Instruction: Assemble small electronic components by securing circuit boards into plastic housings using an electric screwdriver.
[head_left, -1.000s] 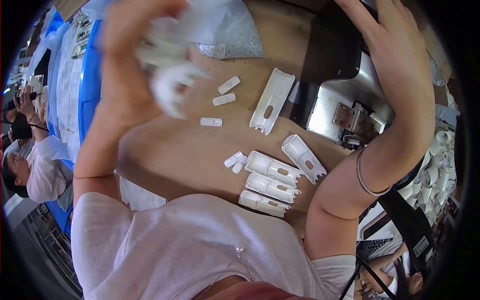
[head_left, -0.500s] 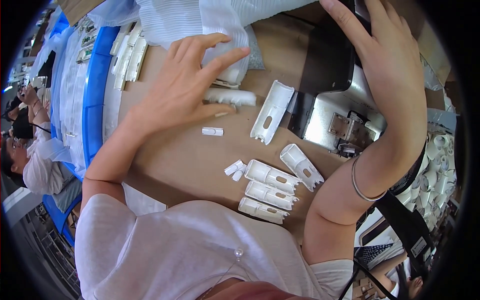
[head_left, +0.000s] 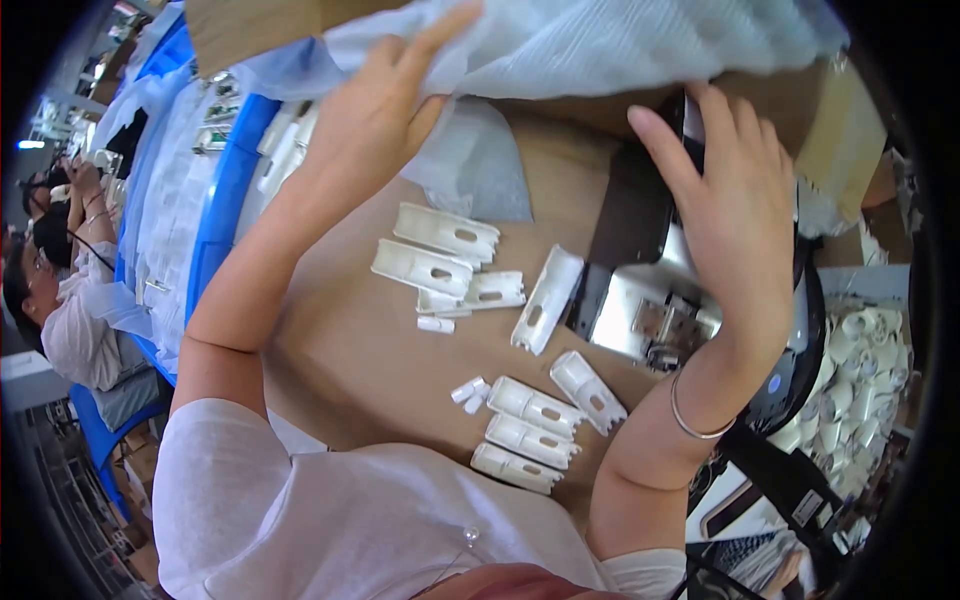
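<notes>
At the far edge a crinkled translucent white packing sheet [head_left: 620, 50] hangs over the work surface. My left hand [head_left: 375, 115] reaches up against its left part, index finger stretched out and thumb apart. My right hand [head_left: 735, 180] lies over a black-topped metal fixture [head_left: 625, 220], thumb spread from the fingers, its fingertips just below the sheet. Between my arms lie white plastic housing shells with oval slots: a loose group of three [head_left: 420, 268], a single upright shell [head_left: 548, 300], a slanted shell [head_left: 588, 390] and a row of three [head_left: 530, 440]. Small white plastic pieces [head_left: 437, 324] lie near them.
A clear plastic bag [head_left: 480, 165] lies beyond the shells. On the left, a blue tray edge [head_left: 225, 190] borders more white parts. Many white cylindrical parts [head_left: 855, 390] are heaped at right. A cardboard flap [head_left: 250, 30] stands far left. Another person [head_left: 80, 320] sits at left.
The packing sheet has lifted and shifted right, uncovering the three-shell group and the bag. My left hand has moved up and away; the right has drawn slightly nearer. The whole view has shifted.
</notes>
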